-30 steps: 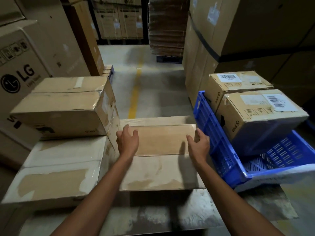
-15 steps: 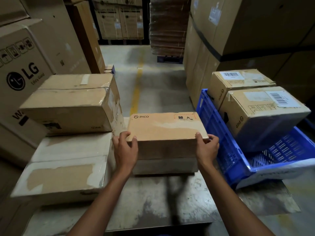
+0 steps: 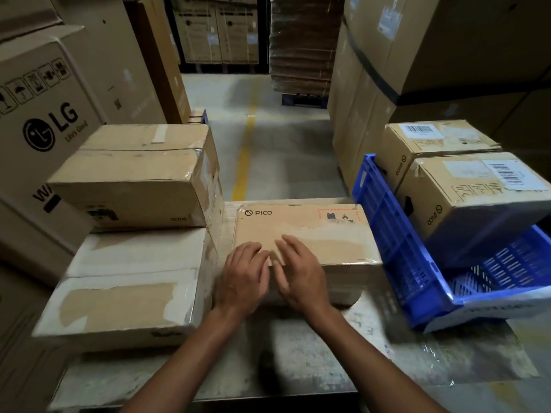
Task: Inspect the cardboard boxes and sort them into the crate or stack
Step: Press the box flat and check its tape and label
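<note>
Box (image 3: 304,231) with the PICO print now lies directly under both hands, print face up. A second ago a taped face was up; half a second ago it was tipped and gripped at both ends. That grip has been dropped: left hand (image 3: 243,275) and right hand (image 3: 301,272) are both open, fingers extended, laid side by side on the near left part of the top face. Actual contact can't be confirmed because of motion blur. Judged as mid-inspection: one more face has been exposed, no sort decision made yet, box neither in crate nor on stack. Blue crate (image 3: 384,234) sits just right of the right hand, tilted, with two labelled boxes (image 3: 471,192) already in it. Two-high stack (image 3: 134,174) sits just left of the left hand, touching or nearly touching the box. Everything is carried on a worn, scuffed grey table (image 3: 268,353). Beyond the hands: concrete floor with a yellow line (image 3: 244,156), a large LG carton (image 3: 44,123) far left, a pallet of flattened cardboard (image 3: 301,40) at the back, big cartons behind the crate. Lighting is dim.
</note>
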Demonstrator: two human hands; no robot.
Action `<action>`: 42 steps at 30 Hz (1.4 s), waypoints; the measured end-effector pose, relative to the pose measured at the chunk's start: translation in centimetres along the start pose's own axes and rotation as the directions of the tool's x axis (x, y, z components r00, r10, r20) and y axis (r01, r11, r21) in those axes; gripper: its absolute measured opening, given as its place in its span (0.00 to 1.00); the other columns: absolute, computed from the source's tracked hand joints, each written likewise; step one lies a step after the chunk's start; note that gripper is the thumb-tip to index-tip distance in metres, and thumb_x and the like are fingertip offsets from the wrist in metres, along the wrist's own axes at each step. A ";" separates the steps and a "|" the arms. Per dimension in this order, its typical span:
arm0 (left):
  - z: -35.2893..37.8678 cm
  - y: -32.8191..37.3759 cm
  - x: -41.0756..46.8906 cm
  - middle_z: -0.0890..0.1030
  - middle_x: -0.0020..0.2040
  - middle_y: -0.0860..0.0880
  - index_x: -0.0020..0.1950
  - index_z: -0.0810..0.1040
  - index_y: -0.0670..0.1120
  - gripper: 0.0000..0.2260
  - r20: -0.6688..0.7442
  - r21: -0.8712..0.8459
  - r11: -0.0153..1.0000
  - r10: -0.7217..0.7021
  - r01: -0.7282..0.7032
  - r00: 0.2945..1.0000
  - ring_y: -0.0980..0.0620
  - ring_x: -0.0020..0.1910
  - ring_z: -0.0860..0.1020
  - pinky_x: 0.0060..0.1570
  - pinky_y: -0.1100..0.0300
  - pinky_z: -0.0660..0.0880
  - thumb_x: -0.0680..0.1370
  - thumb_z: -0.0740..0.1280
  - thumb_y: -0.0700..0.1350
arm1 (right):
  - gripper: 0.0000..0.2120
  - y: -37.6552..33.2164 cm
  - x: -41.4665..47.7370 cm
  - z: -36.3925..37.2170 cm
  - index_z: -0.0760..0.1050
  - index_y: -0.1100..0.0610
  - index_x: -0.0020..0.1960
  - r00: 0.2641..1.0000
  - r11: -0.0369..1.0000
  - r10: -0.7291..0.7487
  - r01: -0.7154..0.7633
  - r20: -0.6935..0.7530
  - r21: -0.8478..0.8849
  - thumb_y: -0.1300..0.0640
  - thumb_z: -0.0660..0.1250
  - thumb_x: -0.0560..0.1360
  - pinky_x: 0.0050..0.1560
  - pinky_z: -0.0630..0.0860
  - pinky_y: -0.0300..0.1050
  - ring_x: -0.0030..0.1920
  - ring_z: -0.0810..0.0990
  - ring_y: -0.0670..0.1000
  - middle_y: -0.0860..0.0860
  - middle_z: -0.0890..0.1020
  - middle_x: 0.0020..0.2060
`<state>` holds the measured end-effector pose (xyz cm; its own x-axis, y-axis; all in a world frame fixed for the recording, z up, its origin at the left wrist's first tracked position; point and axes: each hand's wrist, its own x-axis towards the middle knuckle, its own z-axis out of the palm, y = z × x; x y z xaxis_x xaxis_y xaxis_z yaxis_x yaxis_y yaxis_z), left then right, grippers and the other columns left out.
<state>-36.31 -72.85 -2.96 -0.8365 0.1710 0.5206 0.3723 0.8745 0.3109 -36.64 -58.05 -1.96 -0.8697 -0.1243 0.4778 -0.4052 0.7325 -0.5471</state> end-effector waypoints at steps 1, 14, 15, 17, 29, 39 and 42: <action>0.2 0.1 -0.2 0.80 0.58 0.41 0.57 0.81 0.40 0.13 0.030 -0.002 1.000 -0.007 0.007 1.000 0.42 0.58 0.78 0.59 0.45 0.76 0.76 0.62 0.41 | 0.18 -0.3 -0.3 0.5 0.79 0.59 0.63 0.999 0.999 -0.045 0.045 0.011 -0.021 0.52 0.62 0.77 0.61 0.76 0.51 0.60 0.79 0.56 0.56 0.80 0.61; -1.0 -0.2 4.8 0.80 0.58 0.45 0.57 0.80 0.44 0.11 0.229 0.081 0.995 -0.069 0.052 0.971 0.44 0.59 0.76 0.57 0.50 0.74 0.79 0.63 0.45 | 0.16 0.4 5.7 -1.3 0.79 0.52 0.61 0.931 0.945 0.039 0.084 0.362 -0.317 0.47 0.58 0.81 0.55 0.71 0.52 0.59 0.73 0.54 0.52 0.77 0.61; -0.7 -0.4 5.2 0.76 0.66 0.43 0.63 0.78 0.45 0.14 0.276 0.087 0.994 -0.090 0.068 0.957 0.43 0.67 0.72 0.65 0.48 0.70 0.80 0.62 0.46 | 0.17 0.6 6.3 -1.3 0.77 0.52 0.65 0.926 0.940 0.050 0.083 0.374 -0.331 0.48 0.59 0.81 0.59 0.71 0.53 0.64 0.72 0.55 0.53 0.75 0.65; -0.4 -0.6 6.0 0.65 0.77 0.43 0.74 0.70 0.46 0.20 0.360 0.097 0.988 -0.146 0.118 0.922 0.43 0.77 0.61 0.74 0.48 0.59 0.83 0.58 0.49 | 0.21 1.3 7.2 -1.0 0.69 0.53 0.72 0.899 0.931 0.080 0.086 0.430 -0.354 0.47 0.57 0.82 0.71 0.64 0.55 0.74 0.65 0.57 0.55 0.68 0.74; -0.8 0.8 9.4 0.74 0.67 0.45 0.66 0.74 0.47 0.16 0.421 0.310 0.943 -0.249 0.120 0.872 0.46 0.66 0.69 0.62 0.49 0.70 0.83 0.54 0.50 | 0.25 2.6 8.4 -1.5 0.64 0.50 0.77 0.843 0.919 0.120 0.106 0.524 -0.381 0.42 0.54 0.82 0.74 0.59 0.56 0.77 0.59 0.55 0.52 0.62 0.78; 3.8 4.5 10.6 0.61 0.79 0.42 0.76 0.66 0.45 0.22 0.491 0.124 0.983 -0.179 0.134 0.853 0.44 0.79 0.56 0.77 0.48 0.53 0.84 0.50 0.52 | 0.24 6.1 6.6 -3.1 0.63 0.49 0.76 0.900 0.888 0.263 -0.085 0.348 -0.451 0.44 0.54 0.82 0.74 0.56 0.58 0.78 0.59 0.55 0.54 0.63 0.78; 3.5 3.9 10.7 0.59 0.80 0.43 0.78 0.63 0.46 0.23 0.518 0.116 0.986 -0.162 0.119 0.840 0.45 0.79 0.54 0.78 0.49 0.52 0.84 0.49 0.51 | 0.24 5.5 7.4 -3.1 0.63 0.50 0.76 0.889 0.883 0.279 -0.089 0.363 -0.460 0.45 0.51 0.83 0.74 0.56 0.58 0.78 0.59 0.56 0.54 0.62 0.78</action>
<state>-45.21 -66.02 1.10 -0.9711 0.2372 -0.0251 0.2213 0.9352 0.2765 -44.44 -52.90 0.72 -0.9885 -0.1491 0.0233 -0.1507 0.9662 -0.2091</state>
